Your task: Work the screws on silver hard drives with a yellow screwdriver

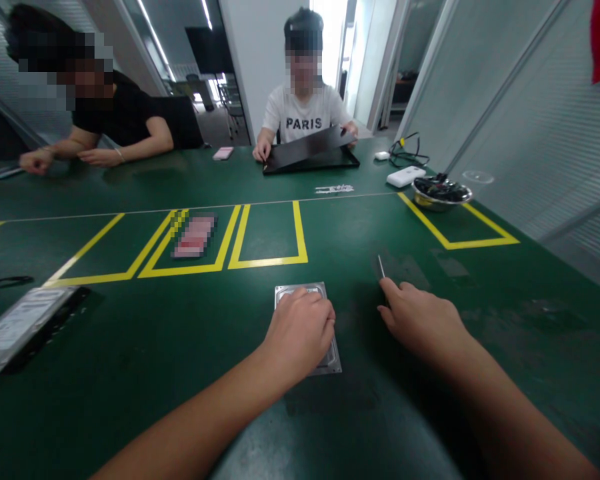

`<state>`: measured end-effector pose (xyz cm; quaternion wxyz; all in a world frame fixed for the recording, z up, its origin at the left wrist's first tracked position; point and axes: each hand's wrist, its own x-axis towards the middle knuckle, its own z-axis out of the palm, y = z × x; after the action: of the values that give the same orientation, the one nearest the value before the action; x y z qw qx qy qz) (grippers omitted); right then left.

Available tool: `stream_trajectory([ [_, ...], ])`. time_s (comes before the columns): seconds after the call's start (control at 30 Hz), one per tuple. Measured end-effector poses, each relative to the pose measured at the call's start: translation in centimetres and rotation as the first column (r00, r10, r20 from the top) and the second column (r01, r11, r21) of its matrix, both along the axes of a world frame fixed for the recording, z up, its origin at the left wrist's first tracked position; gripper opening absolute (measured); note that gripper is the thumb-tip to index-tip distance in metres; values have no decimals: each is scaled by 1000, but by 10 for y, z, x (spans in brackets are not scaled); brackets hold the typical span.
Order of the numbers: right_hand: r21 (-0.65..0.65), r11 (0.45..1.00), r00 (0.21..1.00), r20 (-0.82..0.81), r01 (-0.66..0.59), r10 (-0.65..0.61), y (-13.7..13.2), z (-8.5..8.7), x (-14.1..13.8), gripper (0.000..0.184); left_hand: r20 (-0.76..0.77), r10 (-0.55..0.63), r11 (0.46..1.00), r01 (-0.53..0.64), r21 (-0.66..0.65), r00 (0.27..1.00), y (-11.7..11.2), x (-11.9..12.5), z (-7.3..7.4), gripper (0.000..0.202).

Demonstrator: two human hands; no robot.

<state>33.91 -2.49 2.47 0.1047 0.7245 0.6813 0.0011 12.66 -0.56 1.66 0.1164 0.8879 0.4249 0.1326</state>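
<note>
A silver hard drive lies flat on the green table in front of me. My left hand rests on top of it with the fingers curled, covering most of the drive and hiding the fingertips. To the right of the drive, my right hand is closed around a thin tool with a metal shaft, which looks like a screwdriver. The shaft points away from me, apart from the drive, and the handle is hidden in my fingers.
Yellow tape marks several areas. A phone lies in one; a metal bowl of dark items stands at right. A larger drive-like device lies left. Across the table, a person holds a dark panel; another sits farther left.
</note>
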Motion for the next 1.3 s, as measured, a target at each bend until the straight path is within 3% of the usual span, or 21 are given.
stream_trajectory([
  [0.27, -49, 999, 1000, 10, 23, -23, 1, 3, -3, 30, 2, 32, 999, -32, 0, 999, 3, -1, -1, 16],
  [0.7, -56, 998, 999, 26, 25, -23, 2, 4, -2, 30, 27, 55, 993, -52, -103, 998, 4, -6, 4, 16],
  [0.97, -38, 999, 999, 39, 16, -14, 1, 3, -2, 30, 30, 14, 996, -11, -85, 999, 4, -7, 2, 19],
  [1.3, -32, 999, 999, 36, 11, -10, 3, 0, -3, 28, 45, 96, 975, -84, -207, 994, 9, -5, 5, 16],
])
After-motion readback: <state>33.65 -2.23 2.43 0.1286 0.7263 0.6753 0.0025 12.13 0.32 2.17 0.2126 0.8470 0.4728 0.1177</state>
